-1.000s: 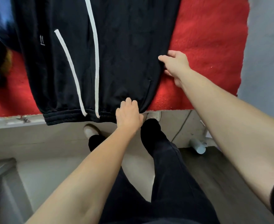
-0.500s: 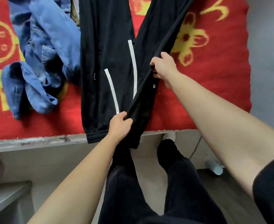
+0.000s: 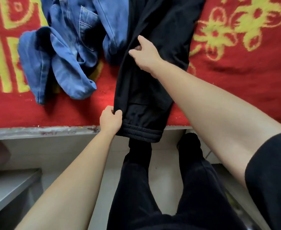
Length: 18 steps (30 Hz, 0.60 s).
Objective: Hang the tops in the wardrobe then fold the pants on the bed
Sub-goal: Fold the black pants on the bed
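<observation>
Black pants [image 3: 146, 90] lie lengthwise on the bed, folded in half along their length, with the ribbed waistband hanging over the near bed edge. My left hand [image 3: 110, 119] pinches the left edge of the pants just above the waistband. My right hand [image 3: 144, 53] grips the same folded edge farther up the leg, fingers curled into the fabric. Crumpled blue jeans [image 3: 67, 52] lie on the bed to the left of the black pants, touching them near the top.
The bed carries a red blanket with yellow patterns [image 3: 244, 63]. Its pale frame edge [image 3: 37, 131] runs across the view. My own legs in black trousers [image 3: 153, 188] stand against the bed. A grey shelf [image 3: 7, 188] sits low at left.
The right half of the black pants has been carried over onto the left half, hiding the white stripes. Both hands moved left with the fabric, and the view tilted up the bed.
</observation>
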Each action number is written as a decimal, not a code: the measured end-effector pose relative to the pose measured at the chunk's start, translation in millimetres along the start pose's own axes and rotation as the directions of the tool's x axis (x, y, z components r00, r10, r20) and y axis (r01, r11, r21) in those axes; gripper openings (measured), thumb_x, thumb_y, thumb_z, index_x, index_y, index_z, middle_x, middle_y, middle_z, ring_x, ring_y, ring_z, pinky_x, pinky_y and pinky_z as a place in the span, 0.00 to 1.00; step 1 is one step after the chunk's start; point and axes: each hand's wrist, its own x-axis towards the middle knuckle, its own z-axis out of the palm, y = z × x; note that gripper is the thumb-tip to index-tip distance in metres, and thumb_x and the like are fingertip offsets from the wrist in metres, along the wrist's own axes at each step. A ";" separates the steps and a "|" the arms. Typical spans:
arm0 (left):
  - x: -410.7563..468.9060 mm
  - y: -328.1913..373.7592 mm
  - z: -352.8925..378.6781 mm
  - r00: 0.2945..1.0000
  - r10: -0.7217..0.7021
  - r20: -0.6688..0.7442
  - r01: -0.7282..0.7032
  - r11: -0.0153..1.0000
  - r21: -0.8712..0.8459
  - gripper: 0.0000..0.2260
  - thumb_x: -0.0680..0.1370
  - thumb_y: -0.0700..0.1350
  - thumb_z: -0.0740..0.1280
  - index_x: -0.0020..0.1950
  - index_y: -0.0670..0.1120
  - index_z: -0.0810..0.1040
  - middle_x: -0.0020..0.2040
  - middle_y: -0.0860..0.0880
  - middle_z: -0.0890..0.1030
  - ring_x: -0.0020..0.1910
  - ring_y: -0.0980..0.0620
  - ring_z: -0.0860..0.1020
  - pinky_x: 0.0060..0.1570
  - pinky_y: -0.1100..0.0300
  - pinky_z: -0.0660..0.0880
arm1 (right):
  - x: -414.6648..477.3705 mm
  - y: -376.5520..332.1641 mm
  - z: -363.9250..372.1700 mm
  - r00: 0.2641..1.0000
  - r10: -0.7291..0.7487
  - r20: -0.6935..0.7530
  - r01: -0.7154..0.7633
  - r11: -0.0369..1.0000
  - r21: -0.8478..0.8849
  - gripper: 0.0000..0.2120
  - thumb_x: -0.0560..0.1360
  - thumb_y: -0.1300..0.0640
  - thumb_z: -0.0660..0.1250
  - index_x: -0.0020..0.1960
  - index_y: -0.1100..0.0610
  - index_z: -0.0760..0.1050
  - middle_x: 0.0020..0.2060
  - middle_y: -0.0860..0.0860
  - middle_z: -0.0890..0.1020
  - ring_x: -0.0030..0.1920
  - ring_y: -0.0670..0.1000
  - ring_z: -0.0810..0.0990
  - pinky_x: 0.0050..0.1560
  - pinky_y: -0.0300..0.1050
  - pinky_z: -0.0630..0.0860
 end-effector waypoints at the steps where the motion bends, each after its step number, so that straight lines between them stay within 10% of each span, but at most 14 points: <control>1: 2.3 0.3 -0.3 1.000 0.002 0.004 -0.002 1.000 0.017 0.06 0.77 0.42 0.61 0.50 0.42 0.75 0.49 0.43 0.80 0.50 0.42 0.76 0.49 0.53 0.69 | -2.9 8.8 -3.2 0.999 0.017 -0.052 -0.014 0.999 0.051 0.16 0.73 0.54 0.64 0.61 0.49 0.74 0.39 0.41 0.75 0.36 0.42 0.72 0.41 0.39 0.73; 4: -1.3 6.0 -2.3 0.999 -0.031 0.027 0.031 0.999 -0.020 0.11 0.80 0.46 0.57 0.56 0.42 0.74 0.53 0.42 0.79 0.55 0.40 0.75 0.53 0.52 0.68 | -32.2 32.5 -29.3 0.941 0.026 -0.338 -0.010 0.999 0.049 0.20 0.76 0.52 0.65 0.67 0.52 0.74 0.46 0.44 0.81 0.48 0.45 0.78 0.58 0.40 0.74; 7: -8.1 7.3 -2.5 0.989 -0.065 0.130 0.081 0.989 -0.123 0.25 0.79 0.63 0.57 0.63 0.44 0.72 0.57 0.47 0.78 0.59 0.43 0.74 0.60 0.50 0.69 | -68.1 62.5 -58.4 0.815 0.099 -0.571 -0.108 0.994 0.018 0.21 0.76 0.44 0.68 0.66 0.52 0.72 0.54 0.48 0.77 0.49 0.43 0.73 0.51 0.32 0.63; 12: -10.1 2.6 7.0 0.992 0.021 0.127 -0.014 0.998 -0.056 0.23 0.74 0.61 0.70 0.58 0.46 0.71 0.52 0.52 0.77 0.54 0.46 0.77 0.56 0.52 0.72 | -93.8 120.0 -55.2 0.895 0.376 -0.238 -0.354 0.926 0.130 0.38 0.61 0.27 0.72 0.61 0.52 0.75 0.55 0.49 0.82 0.55 0.51 0.81 0.61 0.51 0.77; 18: -16.4 5.3 13.0 0.998 0.009 0.059 0.003 0.982 -0.190 0.16 0.74 0.54 0.74 0.55 0.47 0.80 0.50 0.53 0.82 0.50 0.52 0.80 0.51 0.59 0.74 | -106.0 147.2 -41.3 0.924 0.377 -0.066 -0.369 0.923 0.108 0.35 0.59 0.30 0.69 0.57 0.53 0.79 0.52 0.48 0.84 0.53 0.53 0.83 0.58 0.56 0.80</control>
